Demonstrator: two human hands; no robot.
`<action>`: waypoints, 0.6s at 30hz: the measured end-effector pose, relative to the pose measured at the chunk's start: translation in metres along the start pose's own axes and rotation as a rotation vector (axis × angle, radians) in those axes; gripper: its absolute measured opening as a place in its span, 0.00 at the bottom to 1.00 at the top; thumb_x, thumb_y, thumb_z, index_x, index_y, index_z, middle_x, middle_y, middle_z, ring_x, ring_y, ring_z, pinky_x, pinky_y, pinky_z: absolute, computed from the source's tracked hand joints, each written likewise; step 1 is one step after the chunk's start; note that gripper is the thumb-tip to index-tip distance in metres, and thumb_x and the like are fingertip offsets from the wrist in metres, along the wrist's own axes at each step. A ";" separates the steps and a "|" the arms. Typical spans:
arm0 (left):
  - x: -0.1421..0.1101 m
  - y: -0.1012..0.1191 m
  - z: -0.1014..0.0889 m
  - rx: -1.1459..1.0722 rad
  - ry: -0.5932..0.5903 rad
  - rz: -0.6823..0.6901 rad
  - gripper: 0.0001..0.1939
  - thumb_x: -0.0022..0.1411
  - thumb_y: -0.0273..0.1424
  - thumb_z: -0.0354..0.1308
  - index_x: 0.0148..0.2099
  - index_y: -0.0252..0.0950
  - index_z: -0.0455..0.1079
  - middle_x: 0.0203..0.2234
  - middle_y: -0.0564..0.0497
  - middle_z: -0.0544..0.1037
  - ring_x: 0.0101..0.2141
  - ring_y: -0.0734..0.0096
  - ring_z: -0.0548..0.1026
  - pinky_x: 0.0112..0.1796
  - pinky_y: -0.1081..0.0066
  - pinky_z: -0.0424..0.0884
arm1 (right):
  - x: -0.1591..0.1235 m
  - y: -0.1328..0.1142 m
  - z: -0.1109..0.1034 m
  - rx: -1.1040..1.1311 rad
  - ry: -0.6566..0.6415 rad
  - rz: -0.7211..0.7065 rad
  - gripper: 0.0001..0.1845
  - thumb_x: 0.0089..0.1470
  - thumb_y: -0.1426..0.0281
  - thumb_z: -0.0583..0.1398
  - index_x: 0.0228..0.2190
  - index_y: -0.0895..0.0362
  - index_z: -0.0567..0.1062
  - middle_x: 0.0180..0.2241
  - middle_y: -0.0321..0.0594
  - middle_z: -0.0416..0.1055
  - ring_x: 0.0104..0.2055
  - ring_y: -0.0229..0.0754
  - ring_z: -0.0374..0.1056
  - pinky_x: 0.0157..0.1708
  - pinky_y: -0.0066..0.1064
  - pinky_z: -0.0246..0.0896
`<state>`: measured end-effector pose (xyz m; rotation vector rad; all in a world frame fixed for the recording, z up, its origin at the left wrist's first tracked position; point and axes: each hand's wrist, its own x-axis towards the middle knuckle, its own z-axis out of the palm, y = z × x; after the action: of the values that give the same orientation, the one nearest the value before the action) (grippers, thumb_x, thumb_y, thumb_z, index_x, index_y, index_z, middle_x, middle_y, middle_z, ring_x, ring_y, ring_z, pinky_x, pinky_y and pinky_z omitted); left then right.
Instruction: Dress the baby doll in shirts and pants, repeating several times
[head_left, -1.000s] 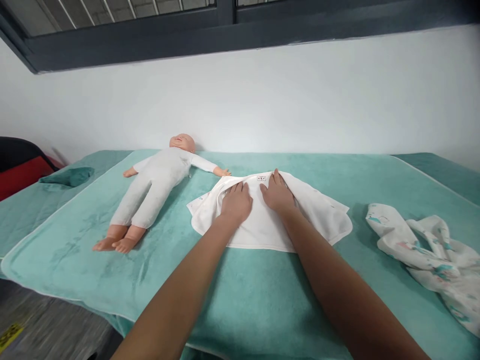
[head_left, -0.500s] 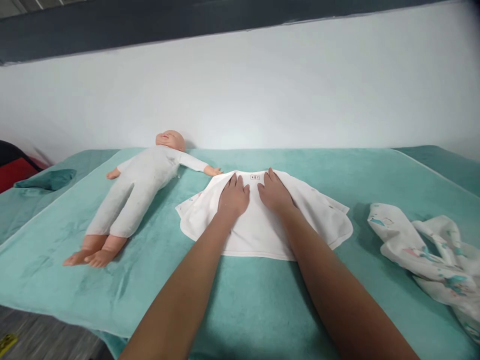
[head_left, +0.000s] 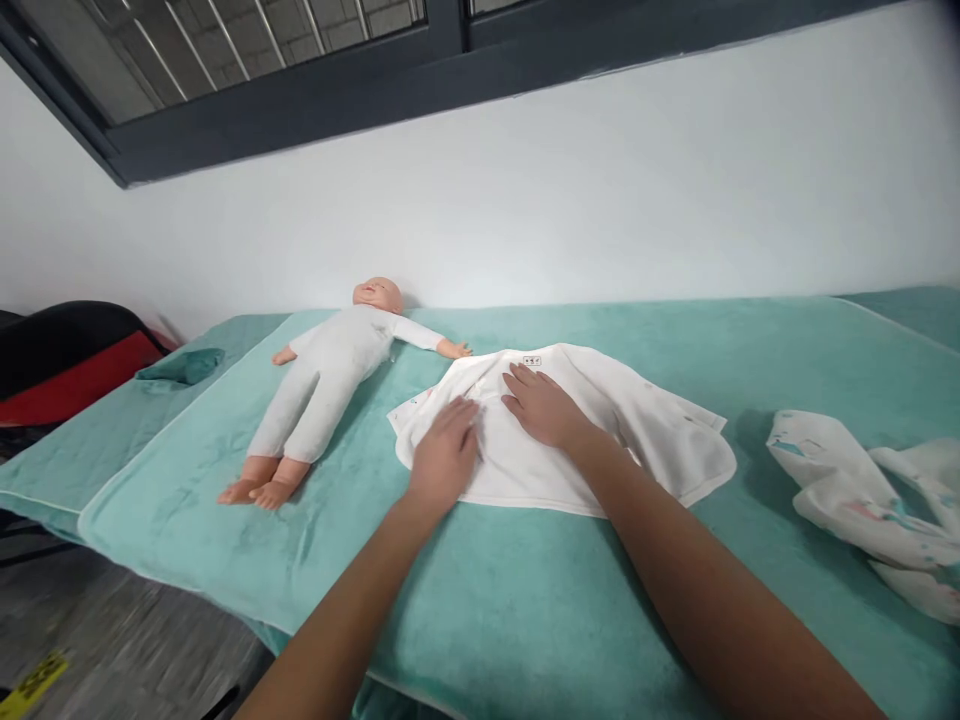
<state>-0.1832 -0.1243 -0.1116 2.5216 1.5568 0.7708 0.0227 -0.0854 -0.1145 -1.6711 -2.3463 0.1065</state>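
Observation:
A white baby shirt lies spread on the green bed cover, its small printed neck label towards the wall. My left hand rests on the left part of the shirt, fingers stretched out and palm down. Higher up, just below the label, my right hand lies flat with its fingers extended. Neither hand grips the cloth. A baby doll in a white body suit lies on its back to the left, one outstretched hand close to the shirt's upper left edge.
Crumpled white printed baby clothing lies at the right. The green cover spans the bed, with a white wall and dark window frame behind. A red and black chair stands at the left.
My left hand has slid down the shirt, away from the collar. The right hand has shifted slightly down and left on the cloth. The view has turned left, showing more window and chair.

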 end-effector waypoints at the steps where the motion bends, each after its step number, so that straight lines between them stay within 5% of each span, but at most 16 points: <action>1: -0.007 -0.013 -0.009 0.023 0.091 -0.060 0.21 0.68 0.29 0.43 0.58 0.41 0.68 0.57 0.48 0.73 0.59 0.65 0.67 0.60 0.60 0.64 | -0.001 -0.002 0.000 0.000 -0.013 -0.009 0.30 0.67 0.62 0.42 0.63 0.65 0.60 0.68 0.52 0.49 0.70 0.49 0.44 0.67 0.44 0.43; 3: -0.014 -0.038 -0.024 0.102 0.215 -0.190 0.19 0.66 0.31 0.48 0.56 0.38 0.70 0.57 0.43 0.72 0.58 0.57 0.67 0.59 0.54 0.63 | -0.002 -0.005 0.000 -0.010 -0.030 -0.016 0.31 0.67 0.60 0.41 0.64 0.64 0.59 0.68 0.51 0.48 0.70 0.49 0.44 0.67 0.44 0.42; 6: -0.012 -0.063 -0.036 0.156 0.199 -0.425 0.17 0.62 0.37 0.55 0.50 0.33 0.71 0.54 0.37 0.72 0.56 0.47 0.68 0.56 0.48 0.64 | -0.004 -0.009 0.000 -0.034 -0.040 -0.010 0.33 0.67 0.58 0.41 0.65 0.65 0.57 0.69 0.50 0.45 0.71 0.49 0.42 0.67 0.45 0.41; 10: -0.003 -0.071 -0.037 0.069 0.134 -0.484 0.11 0.64 0.35 0.52 0.45 0.38 0.70 0.49 0.43 0.77 0.51 0.52 0.72 0.52 0.51 0.65 | -0.004 -0.010 0.000 -0.028 -0.068 -0.022 0.34 0.67 0.57 0.41 0.66 0.65 0.55 0.69 0.50 0.43 0.72 0.49 0.39 0.68 0.47 0.39; 14: 0.007 -0.074 -0.035 -0.044 0.304 -0.620 0.11 0.66 0.36 0.48 0.45 0.37 0.67 0.38 0.44 0.77 0.41 0.57 0.75 0.43 0.59 0.70 | -0.004 -0.011 -0.001 -0.003 -0.088 -0.060 0.35 0.67 0.56 0.40 0.66 0.64 0.55 0.69 0.48 0.44 0.72 0.49 0.39 0.68 0.47 0.39; 18: 0.013 -0.081 -0.031 -0.083 0.448 -0.637 0.09 0.67 0.35 0.48 0.45 0.37 0.65 0.38 0.45 0.75 0.40 0.59 0.74 0.43 0.59 0.70 | -0.002 -0.011 0.000 0.004 -0.090 -0.078 0.35 0.67 0.56 0.40 0.66 0.63 0.54 0.69 0.46 0.43 0.72 0.48 0.40 0.68 0.46 0.40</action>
<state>-0.2593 -0.0802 -0.1056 1.6763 2.2207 1.2899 0.0130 -0.0905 -0.1123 -1.6030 -2.4721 0.1750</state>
